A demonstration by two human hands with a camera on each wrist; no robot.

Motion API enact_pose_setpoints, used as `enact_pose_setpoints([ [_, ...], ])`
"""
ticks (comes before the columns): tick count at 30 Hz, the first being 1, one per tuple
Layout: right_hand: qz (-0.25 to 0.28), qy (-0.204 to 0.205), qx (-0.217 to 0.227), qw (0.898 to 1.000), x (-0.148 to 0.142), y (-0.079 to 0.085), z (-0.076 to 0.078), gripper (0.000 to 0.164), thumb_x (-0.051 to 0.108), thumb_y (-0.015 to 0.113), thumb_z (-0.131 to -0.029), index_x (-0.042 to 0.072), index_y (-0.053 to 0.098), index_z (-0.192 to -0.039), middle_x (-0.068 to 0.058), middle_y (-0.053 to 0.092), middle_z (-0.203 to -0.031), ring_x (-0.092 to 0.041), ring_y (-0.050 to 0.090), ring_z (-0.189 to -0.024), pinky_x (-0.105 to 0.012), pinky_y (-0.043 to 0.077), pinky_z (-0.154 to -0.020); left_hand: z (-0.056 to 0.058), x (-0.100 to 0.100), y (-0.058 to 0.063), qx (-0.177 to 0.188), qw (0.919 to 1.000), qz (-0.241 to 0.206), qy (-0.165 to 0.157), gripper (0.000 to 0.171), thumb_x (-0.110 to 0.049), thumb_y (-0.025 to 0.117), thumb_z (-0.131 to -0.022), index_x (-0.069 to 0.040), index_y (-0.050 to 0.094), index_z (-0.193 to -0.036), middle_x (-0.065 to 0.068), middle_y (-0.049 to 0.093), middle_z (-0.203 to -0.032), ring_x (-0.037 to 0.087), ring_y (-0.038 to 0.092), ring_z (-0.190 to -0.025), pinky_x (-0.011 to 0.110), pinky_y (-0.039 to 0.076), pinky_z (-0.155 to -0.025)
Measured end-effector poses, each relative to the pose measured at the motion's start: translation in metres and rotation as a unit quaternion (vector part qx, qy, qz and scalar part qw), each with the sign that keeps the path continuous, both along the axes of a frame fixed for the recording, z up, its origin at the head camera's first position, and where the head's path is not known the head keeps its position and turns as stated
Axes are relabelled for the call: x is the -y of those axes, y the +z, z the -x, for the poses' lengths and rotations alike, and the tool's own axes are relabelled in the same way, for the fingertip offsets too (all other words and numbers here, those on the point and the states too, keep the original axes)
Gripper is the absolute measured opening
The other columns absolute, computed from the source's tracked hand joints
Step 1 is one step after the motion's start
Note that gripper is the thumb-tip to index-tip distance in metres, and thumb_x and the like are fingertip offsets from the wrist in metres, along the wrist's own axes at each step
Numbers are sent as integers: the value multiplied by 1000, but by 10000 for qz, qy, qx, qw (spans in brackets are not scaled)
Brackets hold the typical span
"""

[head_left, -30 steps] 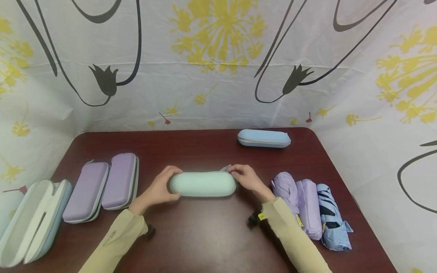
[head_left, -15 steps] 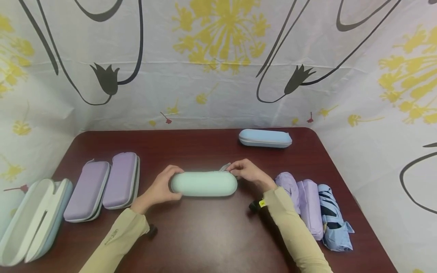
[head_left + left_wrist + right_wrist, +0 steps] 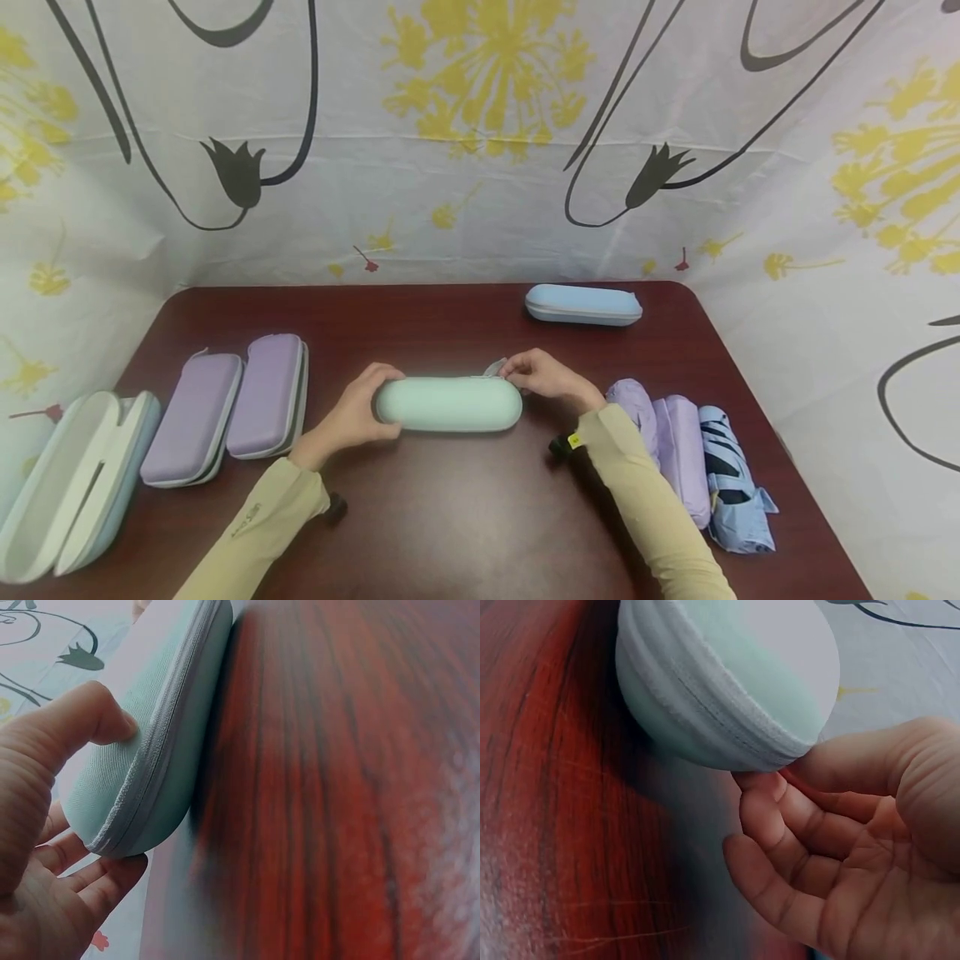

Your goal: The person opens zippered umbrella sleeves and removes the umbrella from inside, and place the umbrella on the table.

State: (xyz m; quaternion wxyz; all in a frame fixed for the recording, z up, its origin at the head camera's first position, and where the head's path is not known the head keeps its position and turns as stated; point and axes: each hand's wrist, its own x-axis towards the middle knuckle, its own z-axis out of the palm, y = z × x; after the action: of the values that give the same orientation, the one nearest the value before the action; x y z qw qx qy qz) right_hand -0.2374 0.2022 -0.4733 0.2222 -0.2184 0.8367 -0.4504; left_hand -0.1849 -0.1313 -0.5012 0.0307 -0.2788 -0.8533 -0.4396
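Note:
A closed mint-green zip case (image 3: 448, 404) lies crosswise in the middle of the table. My left hand (image 3: 357, 408) grips its left end; in the left wrist view the thumb presses the fabric above the grey zip (image 3: 154, 742), with fingers round the end. My right hand (image 3: 546, 377) is at the back right corner of the case, thumb and forefinger pinched together by a small grey strap (image 3: 493, 367). In the right wrist view the right hand (image 3: 855, 847) pinches behind the rounded end of the case (image 3: 772, 667), which hides the zip pull at the fingertips.
Two lilac zip cases (image 3: 192, 419) (image 3: 264, 396) and an open pale blue case (image 3: 75, 492) lie on the left. A light blue case (image 3: 583, 305) lies at the back. Folded umbrellas, lilac (image 3: 681, 458) and blue (image 3: 731, 483), lie on the right, partly behind my right sleeve (image 3: 652, 508).
My right hand has shifted slightly back at the corner of the mint-green case, and the grey strap sticks up a little more. The left hand keeps its grip.

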Motion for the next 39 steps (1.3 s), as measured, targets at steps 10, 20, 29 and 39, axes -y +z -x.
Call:
enact_pose_setpoints([
  [10, 234, -384, 339, 9984, 0, -2, 1, 21, 6, 56, -90, -9, 64, -103, -8, 63, -90, -17, 51, -70, -31, 47, -62, -1, 0, 0, -37, 10000, -6, 14, 64, -8, 80, -58, -4, 54, -116, 9, 53, -116, 25, 52, -104, 46, 45, -86],
  [20, -633, -37, -2213, 9731, 7, 1, -6, 10, 5, 62, -87, 3, 72, -90, -8, 70, -90, -18, 63, -86, -30, 50, -74, -2, -1, 1, 5, 10000, 31, 61, 63, -8, 81, -58, -5, 54, -115, 8, 53, -115, 25, 52, -103, 46, 45, -87],
  [29, -548, 127, -3086, 9495, 3, -5, -10, 4, 2, 64, -84, 5, 66, -83, -5, 66, -82, -16, 60, -77, -30, 50, -68, -2, -4, 1, -66, 9998, 88, 148, 64, -11, 80, -54, -4, 55, -113, 8, 53, -114, 23, 53, -100, 43, 47, -83],
  [39, -300, 249, -3473, 9369, 0, -6, -12, 6, 0, 66, -82, 6, 67, -82, -4, 66, -81, -13, 59, -73, -29, 50, -65, 0, -5, 0, -9, 9996, 234, 187, 63, -14, 79, -53, -6, 54, -111, 6, 52, -114, 21, 52, -99, 41, 47, -82],
])
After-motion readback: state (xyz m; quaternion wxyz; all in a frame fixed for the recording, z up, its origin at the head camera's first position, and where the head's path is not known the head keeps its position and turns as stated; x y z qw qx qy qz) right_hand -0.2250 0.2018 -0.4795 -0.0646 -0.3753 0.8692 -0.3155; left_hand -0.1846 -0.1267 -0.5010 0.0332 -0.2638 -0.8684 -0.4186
